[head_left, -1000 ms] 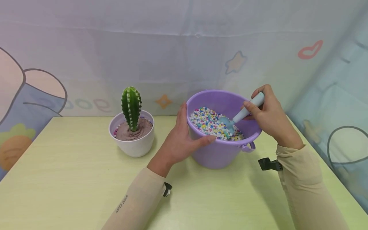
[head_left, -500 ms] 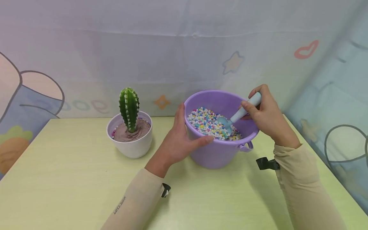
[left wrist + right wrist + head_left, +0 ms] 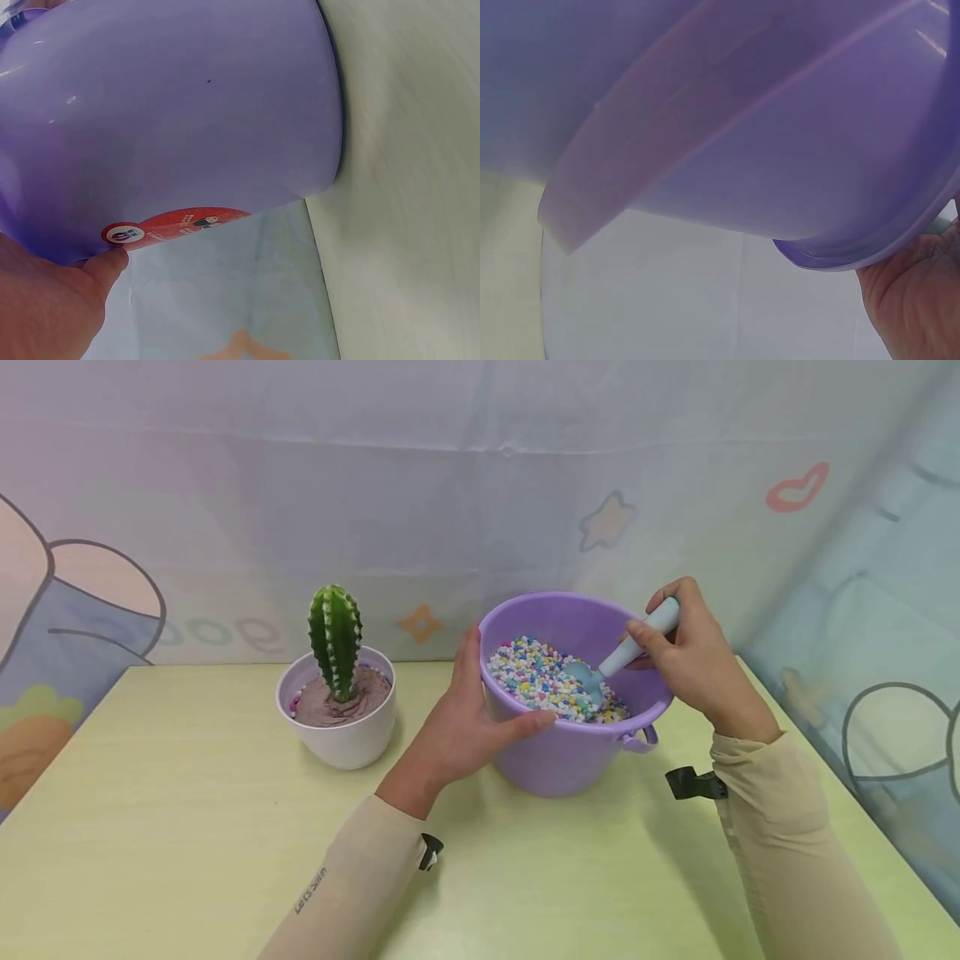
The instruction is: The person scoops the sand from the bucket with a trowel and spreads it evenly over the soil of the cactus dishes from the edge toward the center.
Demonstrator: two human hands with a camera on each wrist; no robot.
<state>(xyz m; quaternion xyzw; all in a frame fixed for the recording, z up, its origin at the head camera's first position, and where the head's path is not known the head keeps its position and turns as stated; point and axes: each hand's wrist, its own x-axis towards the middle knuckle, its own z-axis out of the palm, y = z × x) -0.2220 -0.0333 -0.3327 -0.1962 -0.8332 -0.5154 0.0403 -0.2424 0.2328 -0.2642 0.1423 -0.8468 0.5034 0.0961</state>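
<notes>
A purple bucket (image 3: 558, 760) stands on the table, filled partway with small multicoloured pellets (image 3: 543, 681). My left hand (image 3: 468, 727) holds the bucket from the left, its thumb along the front rim and its fingers against the outer side. In the left wrist view, part of that hand (image 3: 52, 300) touches the wall beside a red sticker (image 3: 180, 225). With my right hand (image 3: 693, 656) I grip the pale blue handle of a small shovel (image 3: 626, 652) over the right rim. Its blue blade lies in the pellets, partly buried. In the right wrist view the bucket hides most of the shovel.
Left of the bucket stands a white pot (image 3: 348, 739) with a green cactus (image 3: 334, 639) in brown, clay-like filling. A printed cloth (image 3: 420, 527) hangs behind the table (image 3: 225, 843). The bucket's lowered handle (image 3: 667, 112) crosses the right wrist view.
The whole scene has shifted slightly left in the head view. Both hands keep their holds, and the shovel stays in the pellets in nearly the same pose.
</notes>
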